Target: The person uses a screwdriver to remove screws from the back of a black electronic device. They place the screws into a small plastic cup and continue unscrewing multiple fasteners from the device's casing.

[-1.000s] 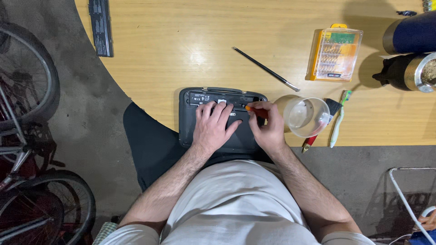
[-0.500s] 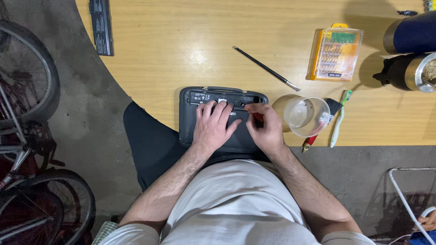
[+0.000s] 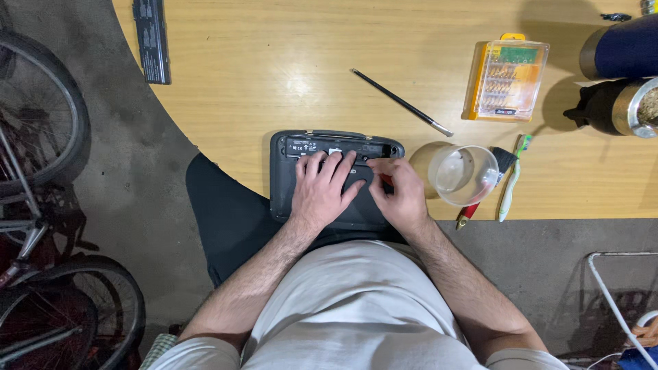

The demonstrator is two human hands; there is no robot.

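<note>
The left hand [image 3: 323, 194] lies flat, fingers spread, on the dark grey rectangular plastic device [image 3: 334, 179] – the right hand [image 3: 401, 194] has its fingers pinched on a small red-handled tool [image 3: 386, 179].

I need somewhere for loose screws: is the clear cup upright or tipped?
Tipped: the clear plastic cup lies on its side on the table, mouth facing the camera.
</note>
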